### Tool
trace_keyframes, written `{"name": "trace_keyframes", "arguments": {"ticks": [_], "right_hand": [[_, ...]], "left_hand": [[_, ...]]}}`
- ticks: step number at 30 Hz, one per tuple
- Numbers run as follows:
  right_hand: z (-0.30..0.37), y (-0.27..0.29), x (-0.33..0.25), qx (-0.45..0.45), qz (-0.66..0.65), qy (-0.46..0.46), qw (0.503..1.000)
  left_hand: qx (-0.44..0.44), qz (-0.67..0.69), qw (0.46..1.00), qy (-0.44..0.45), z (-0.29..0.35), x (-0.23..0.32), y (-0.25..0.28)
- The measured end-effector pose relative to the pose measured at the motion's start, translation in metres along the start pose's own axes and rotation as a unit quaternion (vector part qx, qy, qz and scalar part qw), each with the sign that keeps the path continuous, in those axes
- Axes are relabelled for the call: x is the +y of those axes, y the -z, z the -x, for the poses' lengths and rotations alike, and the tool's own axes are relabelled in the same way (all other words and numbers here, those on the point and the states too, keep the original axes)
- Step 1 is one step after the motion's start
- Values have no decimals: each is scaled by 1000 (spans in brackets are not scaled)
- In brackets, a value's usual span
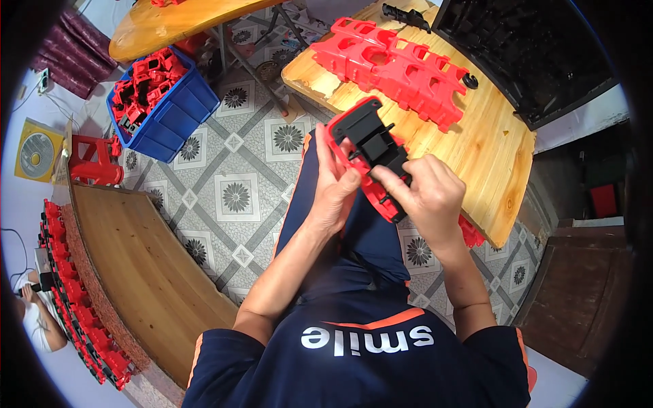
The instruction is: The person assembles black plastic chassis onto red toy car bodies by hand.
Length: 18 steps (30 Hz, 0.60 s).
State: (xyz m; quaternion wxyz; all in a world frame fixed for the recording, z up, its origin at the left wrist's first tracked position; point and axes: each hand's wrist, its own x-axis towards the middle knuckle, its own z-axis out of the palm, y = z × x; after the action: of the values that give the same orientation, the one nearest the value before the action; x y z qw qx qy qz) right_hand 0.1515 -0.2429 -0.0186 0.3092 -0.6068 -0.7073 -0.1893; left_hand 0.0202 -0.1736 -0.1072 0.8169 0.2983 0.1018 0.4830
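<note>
Above my lap I hold a red plastic shell with a black insert [373, 141], tilted with its black side up. My left hand [335, 189] grips its left side, the thumb lying along the red rim. On the right side my right hand [430, 194] is closed, its thumb pressing on the black insert near the lower edge; the fingers behind are partly hidden. Beyond my hands, several red plastic shells [415, 92] stand in joined rows on the wooden table [500, 163]. A small black round part [470, 81] lies at the end of those rows.
A black bin of dark parts [524, 54] stands at the table's far right, near a black piece [406, 18]. On the tiled floor, a blue crate [178, 112] holds red parts. At left, red and black parts [78, 292] line a ledge beside a wooden bench [139, 251]; another person [42, 316] sits beyond.
</note>
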Motion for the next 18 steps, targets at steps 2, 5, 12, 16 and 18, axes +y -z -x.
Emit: {"name": "trace_keyframes", "arguments": {"ticks": [2,5,12,16,18], "right_hand": [[6,-5,9,-13,-82,-80,993],[-9,-12,26,-27,-132,-210,968],[-45,-55,23,-189,-519,-191,811],[-9,-63,21,-245,-593,-131,756],[-2,-70,11,-165,-635,-159,738]], "left_hand": [[15,-39,999,21,-5,0,-2],[16,-92,995,36,-9,-1,-13],[129,-221,958,-130,3,28,-6],[152,-255,931,-210,-3,49,9],[132,-297,912,-251,3,49,-4]]}}
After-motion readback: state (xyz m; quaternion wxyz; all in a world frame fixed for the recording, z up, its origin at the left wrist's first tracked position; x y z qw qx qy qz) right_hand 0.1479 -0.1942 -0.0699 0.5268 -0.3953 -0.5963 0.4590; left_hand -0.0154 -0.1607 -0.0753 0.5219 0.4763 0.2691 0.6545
